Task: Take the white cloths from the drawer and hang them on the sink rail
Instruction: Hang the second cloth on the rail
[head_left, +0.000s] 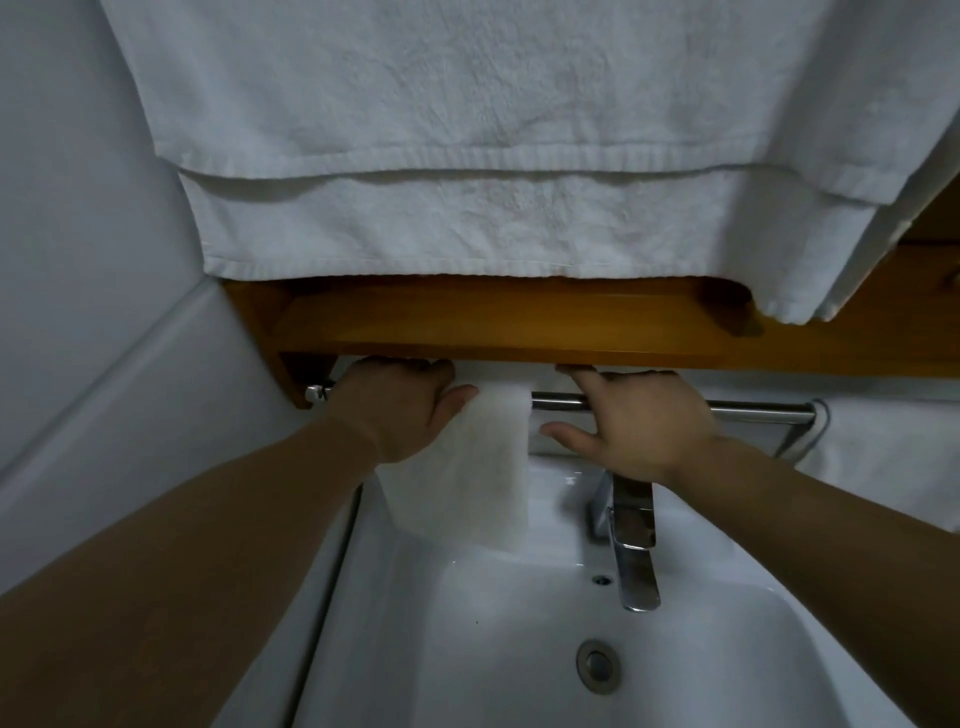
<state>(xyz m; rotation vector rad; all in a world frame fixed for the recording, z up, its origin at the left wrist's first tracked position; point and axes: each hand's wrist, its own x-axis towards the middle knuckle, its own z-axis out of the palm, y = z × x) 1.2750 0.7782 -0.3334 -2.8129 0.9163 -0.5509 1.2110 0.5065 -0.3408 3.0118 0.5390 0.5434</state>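
Note:
A small white cloth (467, 467) hangs over the chrome sink rail (748, 408) at its left part, draping down toward the basin. My left hand (400, 410) lies on the cloth's left edge at the rail, thumb pressed to the fabric, fingers reaching over behind the rail under the wooden shelf. My right hand (639, 421) rests on the rail just right of the cloth, fingers spread and fairly straight, thumb pointing at the cloth's right edge. The drawer is out of view.
A wooden shelf (519, 327) juts out right above the rail. Large white towels (457, 156) hang above it. Below lie the white sink (519, 623), a chrome tap (634, 545) and the drain (597, 665). A white wall (78, 312) stands at left.

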